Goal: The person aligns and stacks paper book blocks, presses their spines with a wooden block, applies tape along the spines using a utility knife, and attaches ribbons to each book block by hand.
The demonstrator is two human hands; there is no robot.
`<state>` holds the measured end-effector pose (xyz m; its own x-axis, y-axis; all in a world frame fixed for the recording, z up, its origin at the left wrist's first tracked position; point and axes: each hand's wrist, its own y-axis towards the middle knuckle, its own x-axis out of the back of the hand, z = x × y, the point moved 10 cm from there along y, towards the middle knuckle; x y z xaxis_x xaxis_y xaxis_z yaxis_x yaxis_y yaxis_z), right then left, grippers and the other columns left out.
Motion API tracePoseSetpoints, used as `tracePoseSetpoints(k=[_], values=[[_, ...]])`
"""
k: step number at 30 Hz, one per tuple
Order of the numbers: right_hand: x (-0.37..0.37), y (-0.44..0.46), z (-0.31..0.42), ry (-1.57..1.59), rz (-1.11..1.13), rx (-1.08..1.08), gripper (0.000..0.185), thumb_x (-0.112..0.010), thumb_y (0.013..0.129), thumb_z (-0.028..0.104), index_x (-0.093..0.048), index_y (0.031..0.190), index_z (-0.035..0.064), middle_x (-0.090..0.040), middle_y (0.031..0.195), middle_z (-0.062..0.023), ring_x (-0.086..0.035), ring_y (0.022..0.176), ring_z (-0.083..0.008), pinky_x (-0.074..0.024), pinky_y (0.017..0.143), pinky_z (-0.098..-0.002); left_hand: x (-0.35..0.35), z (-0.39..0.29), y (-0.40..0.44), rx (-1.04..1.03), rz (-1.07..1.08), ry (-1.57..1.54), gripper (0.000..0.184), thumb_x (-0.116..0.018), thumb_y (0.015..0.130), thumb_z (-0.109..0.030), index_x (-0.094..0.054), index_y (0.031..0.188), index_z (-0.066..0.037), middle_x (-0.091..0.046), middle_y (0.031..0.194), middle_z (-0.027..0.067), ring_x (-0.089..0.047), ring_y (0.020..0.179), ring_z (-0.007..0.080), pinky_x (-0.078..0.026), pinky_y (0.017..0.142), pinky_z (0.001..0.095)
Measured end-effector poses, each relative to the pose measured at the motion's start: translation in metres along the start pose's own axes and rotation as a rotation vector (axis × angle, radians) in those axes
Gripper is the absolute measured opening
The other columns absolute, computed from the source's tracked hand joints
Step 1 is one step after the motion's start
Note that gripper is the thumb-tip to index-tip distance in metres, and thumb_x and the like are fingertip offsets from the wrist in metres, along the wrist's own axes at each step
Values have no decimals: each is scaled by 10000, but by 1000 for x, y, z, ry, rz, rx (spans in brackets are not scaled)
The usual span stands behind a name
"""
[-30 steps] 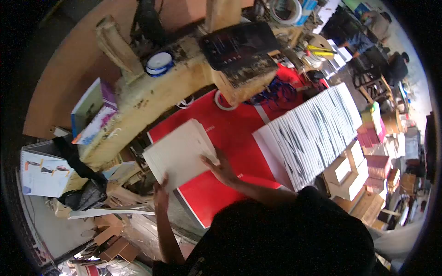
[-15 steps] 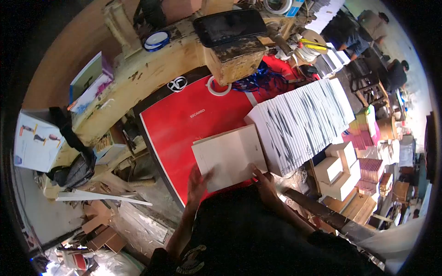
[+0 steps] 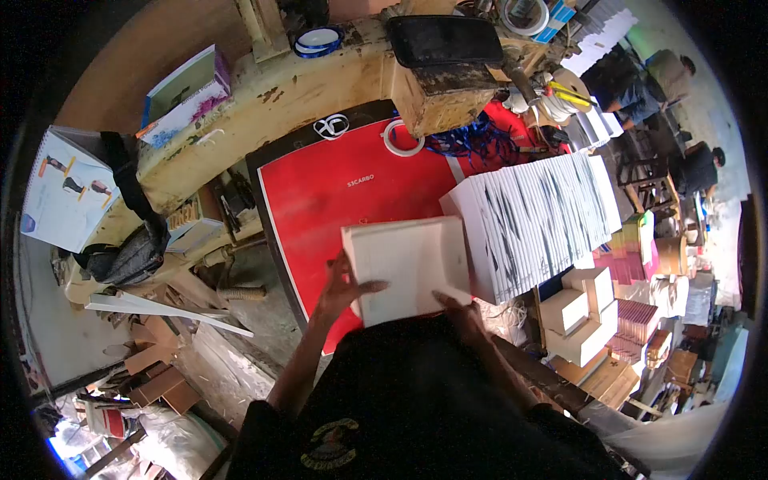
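Observation:
A thin book with cream pages (image 3: 412,268) is in front of my body, over the red mat (image 3: 320,192). My left hand (image 3: 342,290) grips its left edge, thumb lying across the page and the other fingers spread along the side. At the lower right corner, my right hand (image 3: 460,312) holds the book with its thumb on the page; its other fingers are mostly hidden. Just right of the book stands a long row of white-paged books (image 3: 536,220), packed side by side with spines or edges up.
A wooden block (image 3: 444,100) with a black tray (image 3: 444,42) on top stands at the back. Near it are a roll of white tape (image 3: 402,139) and blue ribbons (image 3: 480,140). Boxes (image 3: 588,308) sit at right, a desk calendar (image 3: 72,188) at left. Two people are in the background.
My view has shifted, so the bench sits further right. My left hand has moved up the book's edge and its thumb now reaches across the page. The book looks slightly turned.

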<state>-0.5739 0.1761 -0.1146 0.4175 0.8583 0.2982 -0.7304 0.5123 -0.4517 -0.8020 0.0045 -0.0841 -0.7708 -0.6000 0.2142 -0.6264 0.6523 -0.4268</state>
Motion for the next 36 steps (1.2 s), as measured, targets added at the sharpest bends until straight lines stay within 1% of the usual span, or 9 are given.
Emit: tracePoseSetpoints(k=[5, 14, 18, 21, 23, 26, 27, 29, 36], values=[[-36, -16, 30, 453, 106, -311, 408, -826, 806, 171, -697, 1155, 4, -721, 1081, -119, -669, 1004, -196, -536, 860, -347, 48, 45, -64, -20, -23, -230, 864, -865, 740, -156, -381, 1444, -28, -565, 1321, 132, -531, 1241, 267, -451, 1042, 429], [-128, 27, 61, -218, 948, 6, 558, -786, 834, 467, -716, 1145, 9, -751, 1029, -150, -706, 940, -243, -543, 827, -379, 122, 238, -170, 323, -355, -898, 658, -627, 935, -357, -433, 1449, 3, -568, 1359, 175, -569, 1232, 320, -481, 1024, 448], [-181, 176, 15, -809, 512, 482, 366, -726, 898, 374, -718, 1005, 25, -723, 872, -166, -696, 855, -256, -540, 775, -375, 127, 238, -168, 307, -376, -908, 667, -611, 923, -418, -466, 1419, 4, -587, 1327, 183, -603, 1189, 324, -502, 995, 455], [-163, 195, 101, -88, 459, 502, 475, -686, 896, 412, -642, 1141, 7, -673, 1111, -211, -653, 911, -288, -528, 804, -426, 124, 231, -162, 286, -274, -869, 662, -625, 900, -411, -483, 1390, 10, -606, 1284, 180, -633, 1133, 316, -522, 965, 451], [-110, 189, 136, -285, -299, 816, 554, -646, 946, 397, -542, 1320, 1, -624, 1265, -188, -639, 972, -290, -519, 865, -432, 126, 233, -170, 204, -379, -811, 630, -634, 871, -366, -503, 1351, 21, -628, 1219, 172, -648, 1090, 312, -545, 921, 443], [-119, 112, 121, 26, 427, 33, 630, -581, 992, 423, -439, 1438, 2, -597, 1340, -183, -626, 1052, -320, -494, 945, -460, 136, 253, -174, 178, -603, -777, 625, -594, 828, -297, -502, 1350, 33, -627, 1219, 181, -649, 1093, 331, -560, 889, 442], [-126, 93, 116, -85, 508, 251, 678, -567, 990, 462, -411, 1460, -2, -574, 1365, -210, -629, 1073, -332, -496, 946, -462, 132, 245, -166, 183, -581, -787, 625, -594, 828, -297, -502, 1350, 33, -627, 1219, 181, -649, 1093, 331, -560, 889, 442], [-124, 49, 100, -207, 555, 438, 727, -552, 989, 501, -384, 1482, -5, -552, 1390, -237, -633, 1093, -344, -498, 946, -465, 109, 181, -130, -29, -202, -923, 636, -580, 829, -302, -497, 1352, 48, -626, 1221, 198, -660, 1056, 335, -570, 862, 442], [-3, -27, 83, -454, 138, -73, 630, -623, 957, 453, -534, 1359, -23, -605, 1287, -280, -590, 1216, -389, -470, 1020, -448, 53, 142, -27, 8, -205, -834, 651, -591, 864, -333, -496, 1356, 81, -625, 1253, 196, -634, 1124, 315, -524, 956, 444]])
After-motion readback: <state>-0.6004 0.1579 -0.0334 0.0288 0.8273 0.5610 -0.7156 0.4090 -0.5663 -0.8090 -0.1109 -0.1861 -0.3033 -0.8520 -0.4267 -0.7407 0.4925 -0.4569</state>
